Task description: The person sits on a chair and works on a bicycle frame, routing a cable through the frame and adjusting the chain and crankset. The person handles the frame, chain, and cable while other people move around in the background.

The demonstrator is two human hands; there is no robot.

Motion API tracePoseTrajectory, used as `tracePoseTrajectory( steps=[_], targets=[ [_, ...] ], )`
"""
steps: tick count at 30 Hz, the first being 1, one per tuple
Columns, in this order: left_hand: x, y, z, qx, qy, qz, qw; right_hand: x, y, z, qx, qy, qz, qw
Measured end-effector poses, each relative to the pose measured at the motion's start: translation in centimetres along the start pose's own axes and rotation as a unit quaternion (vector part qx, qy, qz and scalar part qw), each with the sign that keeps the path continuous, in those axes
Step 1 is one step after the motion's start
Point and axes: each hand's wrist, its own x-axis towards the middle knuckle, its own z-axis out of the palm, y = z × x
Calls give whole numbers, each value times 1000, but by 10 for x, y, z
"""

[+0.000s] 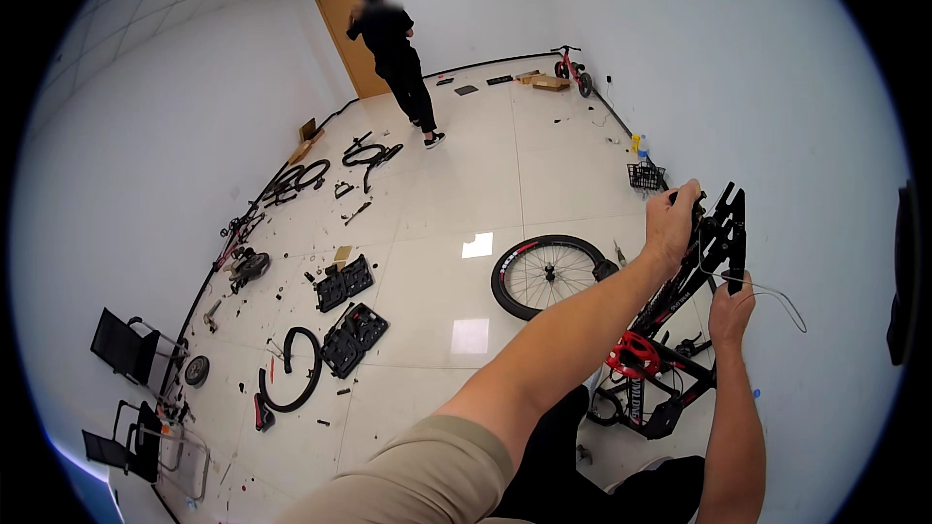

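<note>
A black bicycle (670, 306) without its front wheel stands tilted in front of me at the right, its fork (720, 238) pointing up. My left hand (672, 225) is closed around a dark part beside the fork; the fingers partly hide that part. Below the fork, my right hand (731, 313) wraps round the end of a black part of the bicycle's front end. A thin bare cable (777, 297) loops out past my right hand. Lower on the frame sits a red part (633, 355). Left of the bicycle, a spoked wheel (549, 274) lies flat on the floor.
An open black tool case (351, 335) and a loose tyre (316, 374) lie left of centre. Chairs (131, 354) stand by the left wall, with bicycle parts along it. A person (396, 53) stands near the door. A basket (646, 176) and small red bike (573, 71) stand along the right wall.
</note>
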Motion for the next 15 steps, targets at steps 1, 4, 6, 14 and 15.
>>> tracePoseTrajectory(
  steps=[1, 4, 6, 14, 15],
  targets=[
    [0, -1, 0, -14, 8, -6, 1000, 0, 1, -1, -4, -9, 12, 1000],
    [-1, -2, 0, -18, 14, -6, 1000, 1, 11, -1, -10, -26, 36, 999],
    [-1, -3, 1, -26, 18, -1, 1000, 3, 14, -2, -9, -26, 37, 999],
    [0, -9, -1, -77, 36, -1, 996, 2, 11, 1, -40, 8, 9, 999],
    [-1, -11, -2, -79, 46, -7, 996, 0, 11, 2, -44, 21, -4, 999]
  ],
)
